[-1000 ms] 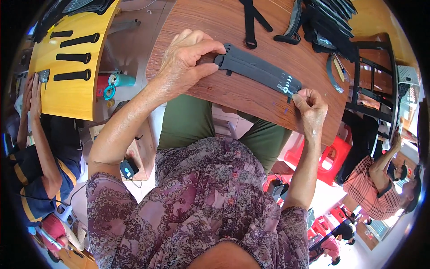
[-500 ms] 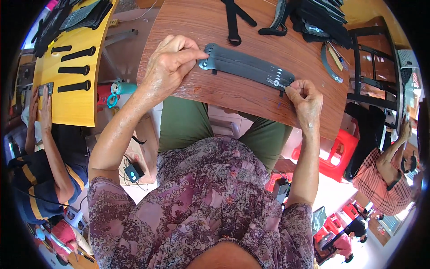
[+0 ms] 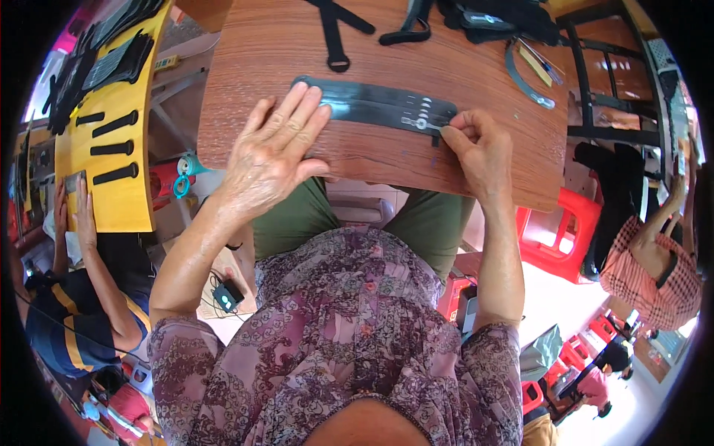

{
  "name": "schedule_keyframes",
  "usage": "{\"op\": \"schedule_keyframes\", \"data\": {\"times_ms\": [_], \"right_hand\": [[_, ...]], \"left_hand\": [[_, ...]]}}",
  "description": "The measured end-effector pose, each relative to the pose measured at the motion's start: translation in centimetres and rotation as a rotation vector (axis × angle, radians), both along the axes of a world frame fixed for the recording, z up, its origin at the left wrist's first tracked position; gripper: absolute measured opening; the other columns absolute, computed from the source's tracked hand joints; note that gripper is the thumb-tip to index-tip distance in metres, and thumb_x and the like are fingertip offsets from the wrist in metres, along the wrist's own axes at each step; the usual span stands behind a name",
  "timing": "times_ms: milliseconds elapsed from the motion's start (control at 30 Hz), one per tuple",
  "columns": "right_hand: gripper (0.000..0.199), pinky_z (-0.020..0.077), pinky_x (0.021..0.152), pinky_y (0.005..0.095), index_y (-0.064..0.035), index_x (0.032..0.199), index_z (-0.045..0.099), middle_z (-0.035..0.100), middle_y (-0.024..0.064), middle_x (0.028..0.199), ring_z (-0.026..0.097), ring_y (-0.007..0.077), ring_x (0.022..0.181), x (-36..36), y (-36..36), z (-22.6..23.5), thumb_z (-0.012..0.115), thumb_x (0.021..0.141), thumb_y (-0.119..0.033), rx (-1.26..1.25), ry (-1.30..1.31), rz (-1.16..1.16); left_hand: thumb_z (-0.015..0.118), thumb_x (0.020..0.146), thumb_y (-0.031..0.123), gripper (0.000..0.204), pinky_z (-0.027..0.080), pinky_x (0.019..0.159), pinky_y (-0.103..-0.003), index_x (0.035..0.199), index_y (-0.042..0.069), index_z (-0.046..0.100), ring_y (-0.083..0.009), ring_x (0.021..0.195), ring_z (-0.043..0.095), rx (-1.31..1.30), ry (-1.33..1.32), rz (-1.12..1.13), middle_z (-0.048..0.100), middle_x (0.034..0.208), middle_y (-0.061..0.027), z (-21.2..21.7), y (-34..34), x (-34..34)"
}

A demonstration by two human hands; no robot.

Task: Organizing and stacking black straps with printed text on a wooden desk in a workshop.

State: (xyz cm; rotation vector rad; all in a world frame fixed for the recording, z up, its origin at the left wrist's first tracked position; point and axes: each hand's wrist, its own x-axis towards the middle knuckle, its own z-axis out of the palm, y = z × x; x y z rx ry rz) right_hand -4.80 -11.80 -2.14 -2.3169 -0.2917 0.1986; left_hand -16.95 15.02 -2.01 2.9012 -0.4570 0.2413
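Note:
A wide dark grey strap with a glossy face and white printed marks lies flat along the wooden table, near its front edge. My left hand rests on the strap's left end, fingers stretched out and pressed flat over it, thumb held apart. At the other end, my right hand pinches the strap's corner between thumb and fingers. A small black tab sticks out below the strap beside that pinch.
Beyond the strap, narrow black straps and a pile of black straps lie on the wooden table. Tools sit at its right. A co-worker's hands are at the yellow table; a red stool stands right.
My left hand has gone from pinching the strap's left end to lying flat on it. The strap now rests flatter on the table. My right hand keeps its pinch; the view has shifted.

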Motion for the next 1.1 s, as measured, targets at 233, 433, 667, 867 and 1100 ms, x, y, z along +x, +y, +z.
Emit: {"op": "schedule_keyframes", "data": {"times_ms": [233, 433, 667, 867, 1100], "right_hand": [[0.013, 0.0462, 0.062, 0.0397, -0.0057, 0.074, 0.063, 0.063, 0.0121, 0.069, 0.062, 0.0288, 0.069, 0.1, 0.3, 0.6, 0.064, 0.072, -0.018, -0.049, 0.03, 0.01], [0.013, 0.0457, 0.067, 0.0395, -0.0029, 0.081, 0.062, 0.063, 0.014, 0.075, 0.06, 0.0308, 0.077, -1.0, -0.3, 0.5, 0.064, 0.074, -0.013, -0.028, -0.2, -0.003], [0.059, 0.0344, 0.095, 0.0486, 0.0046, 0.12, 0.049, 0.048, 0.0214, 0.125, 0.041, 0.0381, 0.121, -4.5, 3.6, 0.9, 0.066, 0.074, -0.028, -0.185, -0.692, 0.416], [0.072, 0.0221, 0.105, 0.0521, 0.0069, 0.127, 0.043, 0.036, 0.0221, 0.138, 0.026, 0.0363, 0.133, -4.5, 3.7, -1.4, 0.061, 0.077, -0.042, -0.262, -0.6, 0.526], [0.066, 0.0202, 0.104, 0.0527, 0.0066, 0.125, 0.044, 0.038, 0.0222, 0.137, 0.026, 0.0358, 0.134, -4.0, -3.0, -0.4, 0.06, 0.081, -0.039, -0.454, -0.595, 0.246]], "left_hand": [[0.051, 0.081, 0.046, 0.065, 0.027, 0.106, -0.044, 0.132, 0.006, 0.046, -0.0258, 0.132, 0.035, 0.06, 0.005, 0.014, 0.041, 0.14, -0.0121, 0.2, 0.0, 0.0], [0.055, 0.078, 0.047, 0.067, 0.028, 0.105, -0.046, 0.131, 0.008, 0.047, -0.0245, 0.132, 0.035, -0.004, 0.012, 0.018, 0.043, 0.138, -0.0113, 0.6, -0.2, 0.3], [0.045, 0.08, 0.057, 0.08, 0.02, 0.108, -0.047, 0.136, 0.0, 0.037, -0.0286, 0.135, 0.028, 0.071, -0.008, -0.021, 0.035, 0.142, -0.0171, 1.6, -2.5, 1.0], [0.046, 0.079, 0.057, 0.081, 0.019, 0.109, -0.048, 0.138, 0.002, 0.034, -0.0291, 0.135, 0.027, 0.09, 0.037, -0.046, 0.032, 0.144, -0.0169, 0.1, -2.2, 1.5], [0.054, 0.08, 0.047, 0.074, 0.021, 0.107, -0.048, 0.135, 0.001, 0.038, -0.0301, 0.134, 0.03, 0.076, 0.007, -0.039, 0.035, 0.142, -0.0191, 1.2, -2.8, 1.6]]}}
